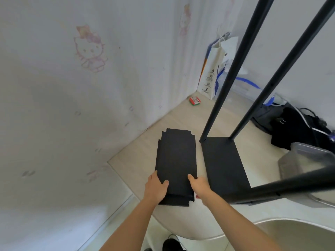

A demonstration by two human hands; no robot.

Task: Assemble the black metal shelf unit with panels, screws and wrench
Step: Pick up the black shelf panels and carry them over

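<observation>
A loose black shelf panel [176, 156] with notched corners is held over the floor, its long side pointing away from me. My left hand [155, 187] grips its near left edge, thumb on top. My right hand [198, 185] grips the near right edge, thumb on top too. To the right stands the partly built black shelf frame: a bottom panel [224, 163] with two upright poles [233, 69] rising from its far corners and another pole [290, 183] crossing low at the right. No screws or wrench are visible.
A wall with cartoon wallpaper runs along the left. In the far corner stand a white paper bag [215, 69] and a small red-green packet [194, 100]. Black bags and cables [297, 127] and a clear plastic box [304, 160] lie at right. A pale curved surface [272, 230] is near me.
</observation>
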